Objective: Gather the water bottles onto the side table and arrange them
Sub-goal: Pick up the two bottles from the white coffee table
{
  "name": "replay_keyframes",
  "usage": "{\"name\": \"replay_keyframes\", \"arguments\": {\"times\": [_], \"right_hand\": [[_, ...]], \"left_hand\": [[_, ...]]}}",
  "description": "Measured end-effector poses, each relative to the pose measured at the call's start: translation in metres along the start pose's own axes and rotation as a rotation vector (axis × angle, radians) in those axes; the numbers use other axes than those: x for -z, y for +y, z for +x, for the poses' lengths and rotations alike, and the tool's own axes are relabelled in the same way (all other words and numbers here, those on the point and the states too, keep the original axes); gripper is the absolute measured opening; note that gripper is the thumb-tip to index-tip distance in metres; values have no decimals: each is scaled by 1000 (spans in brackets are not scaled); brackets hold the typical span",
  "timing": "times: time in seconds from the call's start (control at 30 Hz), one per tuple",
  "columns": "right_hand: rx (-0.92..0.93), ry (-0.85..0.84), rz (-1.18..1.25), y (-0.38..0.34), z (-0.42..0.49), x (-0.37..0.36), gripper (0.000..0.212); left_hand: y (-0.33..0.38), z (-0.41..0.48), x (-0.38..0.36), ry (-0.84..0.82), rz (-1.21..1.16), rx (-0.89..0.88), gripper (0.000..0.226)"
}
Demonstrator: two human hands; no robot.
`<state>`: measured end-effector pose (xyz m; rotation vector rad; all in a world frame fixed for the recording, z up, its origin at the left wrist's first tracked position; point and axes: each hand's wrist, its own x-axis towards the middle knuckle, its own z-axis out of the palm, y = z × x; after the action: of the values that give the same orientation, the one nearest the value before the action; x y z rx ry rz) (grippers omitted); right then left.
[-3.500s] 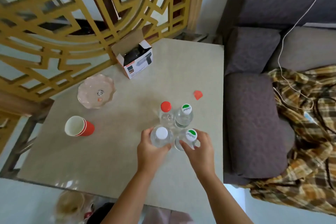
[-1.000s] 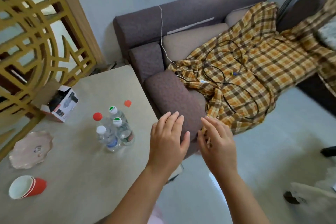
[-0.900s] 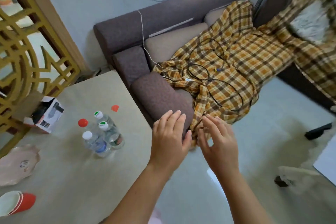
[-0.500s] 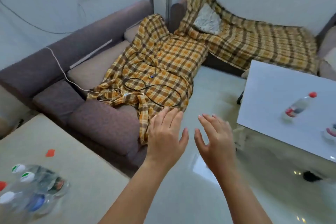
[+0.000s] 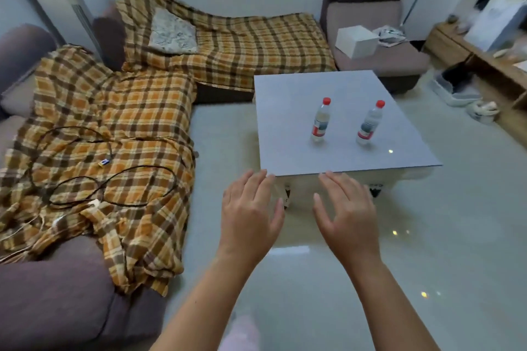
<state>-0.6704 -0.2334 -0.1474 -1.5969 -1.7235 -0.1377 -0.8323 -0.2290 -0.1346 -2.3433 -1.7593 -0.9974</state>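
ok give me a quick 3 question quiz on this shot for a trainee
1. True or false: both bottles on the grey table stand upright.
2. What colour are their caps?
3. The left hand and right hand are: A) each gripping a bottle B) open and empty C) resting on the sofa

Key
1. True: the left bottle and right bottle both stand upright, apart.
2. Red.
3. B

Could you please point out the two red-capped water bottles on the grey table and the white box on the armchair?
left bottle [image 5: 320,122], head view, on its label.
right bottle [image 5: 368,126], head view, on its body.
white box [image 5: 356,41], head view, on its front face.
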Motion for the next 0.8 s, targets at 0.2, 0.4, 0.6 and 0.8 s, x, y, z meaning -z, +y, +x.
{"name": "replay_keyframes", "arguments": {"times": [0.2,0.4,0.6,0.8], "right_hand": [[-121,52,-132,57,31,-7,39],[-189,20,-189,96,109,-43,40],[-269,27,-185,138,160,-69,39],[-328,4,-164,206,200,-85,38]], "left_hand": [[11,57,-66,-51,-122,-58,40],[4,148,-126,-106,-214,-83,42],[3,215,-176,-150,-252,-87,44],[25,263,-233,-219,-270,-86,45]]}}
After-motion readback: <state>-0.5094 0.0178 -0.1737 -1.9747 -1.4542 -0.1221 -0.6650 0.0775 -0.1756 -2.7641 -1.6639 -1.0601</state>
